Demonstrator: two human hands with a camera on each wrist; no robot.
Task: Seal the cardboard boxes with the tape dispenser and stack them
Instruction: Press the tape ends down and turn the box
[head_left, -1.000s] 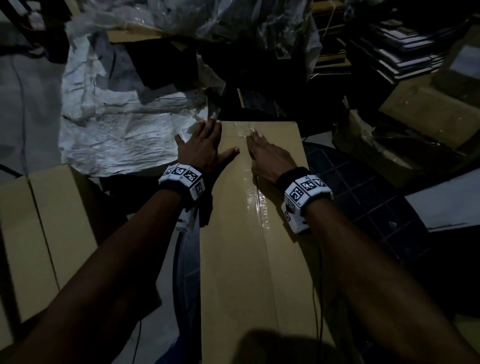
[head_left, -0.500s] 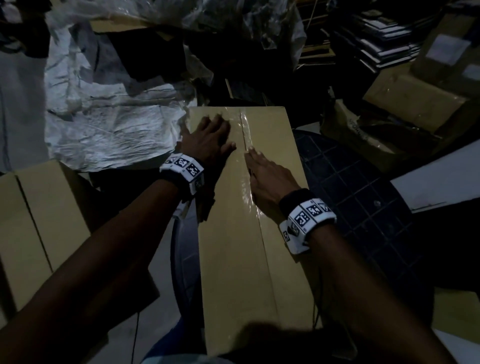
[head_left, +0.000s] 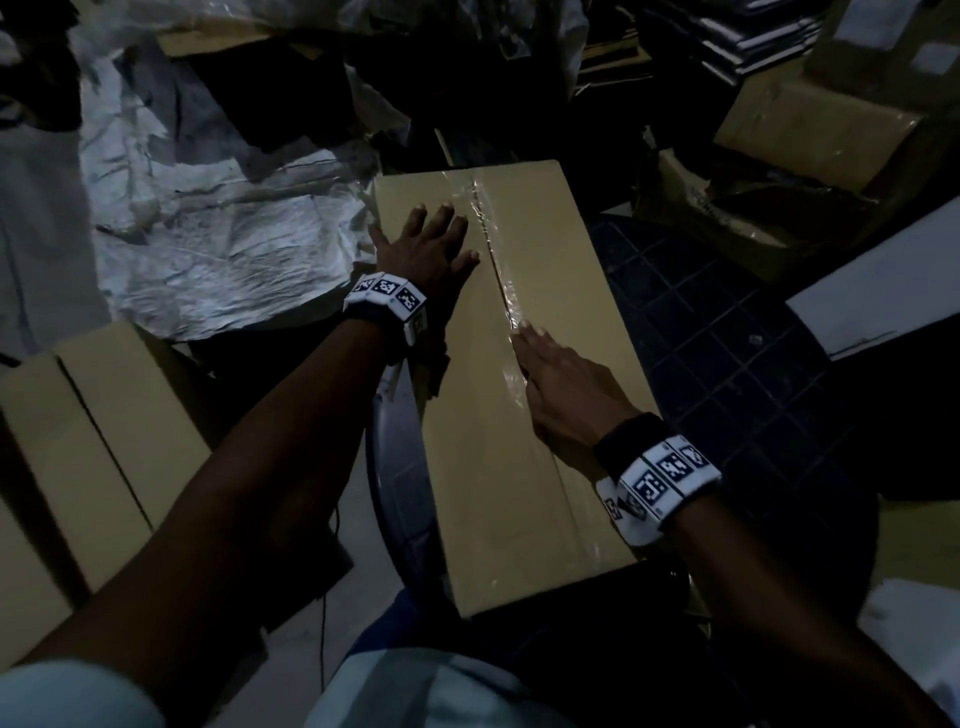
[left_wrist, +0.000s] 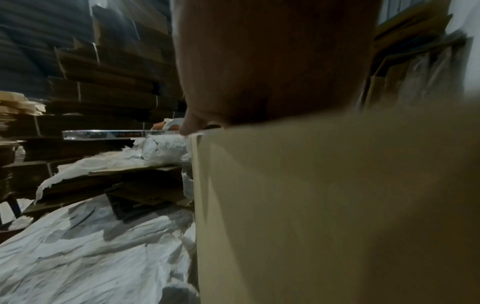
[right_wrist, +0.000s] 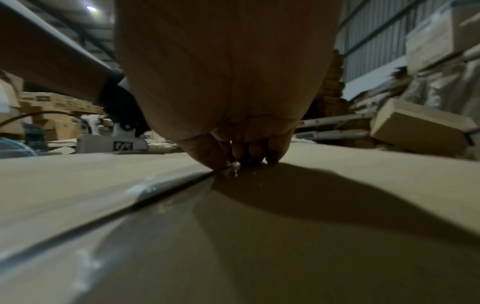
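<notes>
A long tan cardboard box (head_left: 540, 270) lies in front of me, its top seam covered by a shiny strip of clear tape (head_left: 493, 254). My left hand (head_left: 426, 244) lies flat with spread fingers on the box's far left flap. My right hand (head_left: 561, 384) lies flat over the taped seam around the box's middle, fingertips (right_wrist: 249, 158) pressing the tape (right_wrist: 166, 185). The left wrist view shows the box's side wall (left_wrist: 324, 205) under my palm. No tape dispenser shows in any view.
Another tan box (head_left: 88, 441) sits at the left. Crumpled white sheeting (head_left: 218, 228) covers the floor beyond it. More cardboard boxes (head_left: 815, 119) and flat stacks stand at the right and back. A dark grid-patterned stool top (head_left: 727, 332) lies under the box's right side.
My right hand has slid back along the taped seam toward me. My left hand has drawn back slightly from the box's far edge and stays flat on the far left flap.
</notes>
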